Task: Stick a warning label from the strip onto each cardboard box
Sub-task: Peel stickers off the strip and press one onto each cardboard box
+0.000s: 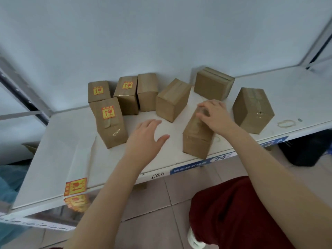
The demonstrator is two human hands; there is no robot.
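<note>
Several brown cardboard boxes stand on a white shelf (53,159). Three at the left carry a yellow and red warning label: the front one (111,123) and two behind it (98,91) (126,94). The others show no label. My right hand (213,115) rests on top of the nearest plain box (195,139), fingers curled over its far end. My left hand (147,135) hovers open over the shelf between the front labelled box and that plain box, holding nothing. The label strip (79,169) lies at the shelf's front left, its last label (75,186) at the edge.
Plain boxes stand at the back middle (147,90) (172,99), back right (212,83) and far right (253,109). A rubber band (286,123) lies near the right front edge. A metal upright (23,92) bounds the shelf at left. My knee in red trousers (233,209) is below.
</note>
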